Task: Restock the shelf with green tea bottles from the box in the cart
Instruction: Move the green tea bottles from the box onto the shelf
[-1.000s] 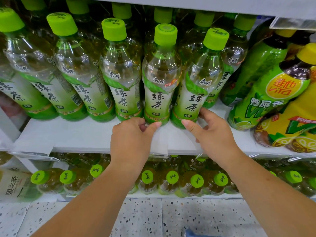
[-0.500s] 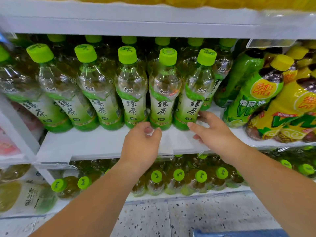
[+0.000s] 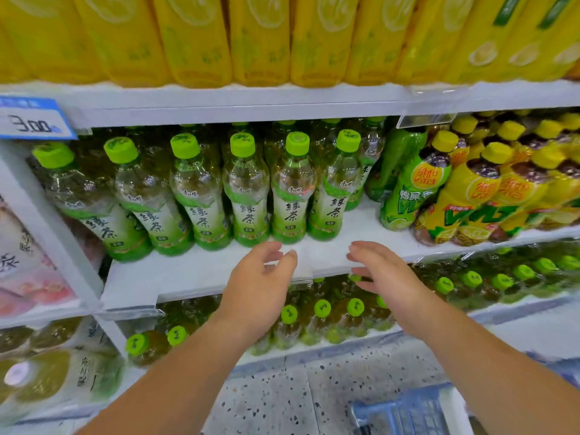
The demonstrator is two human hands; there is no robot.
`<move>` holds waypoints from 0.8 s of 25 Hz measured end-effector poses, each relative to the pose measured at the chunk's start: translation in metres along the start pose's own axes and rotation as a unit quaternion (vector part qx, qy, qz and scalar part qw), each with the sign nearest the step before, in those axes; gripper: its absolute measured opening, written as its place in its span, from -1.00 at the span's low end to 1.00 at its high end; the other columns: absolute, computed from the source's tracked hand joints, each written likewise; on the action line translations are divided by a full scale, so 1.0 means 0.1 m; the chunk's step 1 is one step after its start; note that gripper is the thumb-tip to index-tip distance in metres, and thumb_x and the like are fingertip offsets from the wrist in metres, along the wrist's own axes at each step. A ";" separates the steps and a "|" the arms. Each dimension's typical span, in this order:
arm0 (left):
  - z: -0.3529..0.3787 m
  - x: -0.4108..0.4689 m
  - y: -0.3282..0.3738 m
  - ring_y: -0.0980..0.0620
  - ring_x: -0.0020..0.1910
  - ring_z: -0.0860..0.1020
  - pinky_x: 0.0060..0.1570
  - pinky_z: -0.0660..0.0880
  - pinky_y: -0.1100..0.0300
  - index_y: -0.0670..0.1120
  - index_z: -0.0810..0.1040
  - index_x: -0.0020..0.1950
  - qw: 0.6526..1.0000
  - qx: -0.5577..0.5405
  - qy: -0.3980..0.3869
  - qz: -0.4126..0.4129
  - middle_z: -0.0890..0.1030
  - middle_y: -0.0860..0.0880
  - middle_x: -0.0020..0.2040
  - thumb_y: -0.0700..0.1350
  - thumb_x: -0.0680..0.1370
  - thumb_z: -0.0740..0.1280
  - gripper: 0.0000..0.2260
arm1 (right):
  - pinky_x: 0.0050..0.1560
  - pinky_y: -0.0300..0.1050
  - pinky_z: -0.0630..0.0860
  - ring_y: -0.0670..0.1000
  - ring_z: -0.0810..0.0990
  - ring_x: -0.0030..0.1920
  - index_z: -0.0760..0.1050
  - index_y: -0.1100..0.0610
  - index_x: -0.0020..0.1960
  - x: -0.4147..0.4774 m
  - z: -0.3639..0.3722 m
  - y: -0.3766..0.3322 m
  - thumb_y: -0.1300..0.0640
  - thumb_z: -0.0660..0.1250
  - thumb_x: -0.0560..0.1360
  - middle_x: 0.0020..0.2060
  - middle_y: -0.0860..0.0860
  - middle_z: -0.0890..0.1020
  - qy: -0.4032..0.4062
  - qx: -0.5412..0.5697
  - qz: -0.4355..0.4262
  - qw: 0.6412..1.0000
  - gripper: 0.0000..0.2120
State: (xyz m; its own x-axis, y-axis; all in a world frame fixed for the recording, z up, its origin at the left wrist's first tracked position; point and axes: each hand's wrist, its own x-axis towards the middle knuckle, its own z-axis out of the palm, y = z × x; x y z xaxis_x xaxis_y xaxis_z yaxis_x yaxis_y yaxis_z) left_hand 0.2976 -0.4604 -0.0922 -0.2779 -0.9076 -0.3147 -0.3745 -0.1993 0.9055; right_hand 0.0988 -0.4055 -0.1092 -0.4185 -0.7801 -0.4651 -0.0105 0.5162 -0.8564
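Observation:
A row of green tea bottles (image 3: 290, 196) with lime caps stands on the white middle shelf (image 3: 194, 274), several deep. My left hand (image 3: 260, 284) hovers in front of the shelf edge, fingers loosely apart, holding nothing. A short gap to its right, my right hand (image 3: 379, 271) is also empty with fingers spread. Both hands are just in front of the front bottles and touch none of them. A corner of the blue cart (image 3: 408, 416) shows at the bottom right; the box is out of view.
Yellow drink packs (image 3: 260, 36) fill the shelf above. Green and yellow lemon tea bottles (image 3: 464, 196) stand to the right of the green tea. More capped bottles (image 3: 323, 318) fill the lower shelf. A blue price tag (image 3: 34, 120) hangs at the upper left. Speckled floor lies below.
Both hands have let go of the front bottles and drawn back toward me. The view has pulled back and tilted up, bringing the upper shelf and the cart corner into sight.

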 end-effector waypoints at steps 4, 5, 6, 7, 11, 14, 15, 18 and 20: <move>-0.10 -0.34 0.24 0.34 -0.03 0.47 -0.16 0.35 0.40 0.05 0.44 0.46 1.000 0.013 -0.027 -0.008 0.48 0.18 0.19 0.12 0.64 0.26 -0.60 | 0.40 0.08 0.43 -0.04 0.55 0.25 0.50 -0.18 0.13 -0.43 -0.13 -0.17 -0.15 0.32 0.57 0.25 -0.06 0.58 0.002 -0.011 0.001 1.000 -0.83; -0.12 -0.44 0.29 0.34 -0.04 0.47 -0.17 0.37 0.38 0.04 0.44 0.46 0.999 0.021 -0.037 -0.008 0.47 0.16 0.22 0.12 0.64 0.26 -0.60 | 0.40 0.08 0.43 -0.03 0.55 0.26 0.49 -0.17 0.17 -0.57 -0.17 -0.18 -0.15 0.32 0.56 0.26 -0.06 0.58 0.007 -0.015 0.002 1.000 -0.80; -0.14 -0.56 0.34 0.30 -0.02 0.49 -0.15 0.41 0.33 0.04 0.43 0.46 0.998 0.028 -0.049 -0.006 0.47 0.15 0.23 0.12 0.64 0.26 -0.59 | 0.41 0.09 0.42 -0.02 0.54 0.28 0.48 -0.15 0.23 -0.72 -0.20 -0.20 -0.15 0.31 0.57 0.28 -0.06 0.57 0.010 -0.021 0.004 1.000 -0.74; -0.16 -0.66 0.39 0.24 0.02 0.51 -0.09 0.43 0.27 0.03 0.43 0.47 0.997 0.033 -0.063 -0.004 0.47 0.14 0.23 0.13 0.65 0.25 -0.59 | 0.41 0.10 0.41 -0.02 0.53 0.30 0.46 -0.13 0.30 -0.87 -0.22 -0.22 -0.16 0.30 0.57 0.30 -0.07 0.55 0.012 -0.029 0.006 1.000 -0.68; -0.19 -1.24 0.56 0.11 0.22 0.51 0.22 0.47 0.10 0.00 0.40 0.50 0.991 0.045 -0.123 -0.018 0.51 0.10 0.31 0.14 0.65 0.25 -0.56 | 0.38 0.03 0.37 -0.02 0.43 0.36 0.36 -0.06 0.49 -1.69 -0.36 -0.29 -0.14 0.25 0.62 0.37 -0.11 0.44 0.038 -0.056 0.045 0.997 -0.53; -0.09 -1.67 0.68 0.13 0.26 0.47 0.22 0.42 0.14 0.02 0.36 0.53 0.983 0.071 -0.171 -0.016 0.49 0.09 0.38 0.15 0.66 0.23 -0.53 | 0.26 -0.02 0.38 -0.01 0.37 0.42 0.32 -0.09 0.51 -2.28 -0.54 -0.24 -0.17 0.21 0.63 0.45 -0.13 0.37 0.060 -0.040 0.081 0.994 -0.52; -0.04 -1.80 0.73 0.16 0.26 0.46 0.19 0.38 0.18 0.02 0.35 0.53 0.979 0.073 -0.188 -0.013 0.48 0.10 0.40 0.15 0.66 0.22 -0.53 | 0.22 -0.07 0.35 -0.05 0.36 0.41 0.33 -0.08 0.51 -2.46 -0.60 -0.20 -0.17 0.20 0.64 0.44 -0.15 0.37 0.073 -0.036 0.084 0.993 -0.53; 0.18 -2.11 0.87 0.19 0.29 0.40 0.21 0.33 0.19 0.01 0.31 0.55 0.965 0.085 -0.248 -0.012 0.41 0.09 0.47 0.14 0.66 0.22 -0.52 | 0.23 -0.18 0.28 -0.10 0.37 0.39 0.35 -0.01 0.50 -2.92 -0.89 -0.07 -0.11 0.19 0.66 0.44 -0.10 0.40 0.136 -0.028 0.092 0.986 -0.55; 0.36 -2.29 0.93 0.19 0.31 0.38 0.22 0.32 0.17 0.03 0.28 0.56 0.953 0.088 -0.289 -0.020 0.38 0.09 0.50 0.16 0.66 0.21 -0.50 | 0.27 -0.23 0.22 -0.11 0.35 0.39 0.34 0.05 0.52 -3.16 -1.13 0.03 -0.09 0.19 0.66 0.46 -0.07 0.39 0.162 -0.036 0.099 0.981 -0.53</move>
State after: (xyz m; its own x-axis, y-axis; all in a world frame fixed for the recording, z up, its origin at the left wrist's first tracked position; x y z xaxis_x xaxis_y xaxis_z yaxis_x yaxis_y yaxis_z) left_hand 0.2941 -0.2578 0.0542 -0.6817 -0.5354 -0.4986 -0.5239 -0.1184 0.8435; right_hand 0.1282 -0.1174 0.0606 -0.6855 -0.5143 -0.5154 0.0409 0.6795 -0.7325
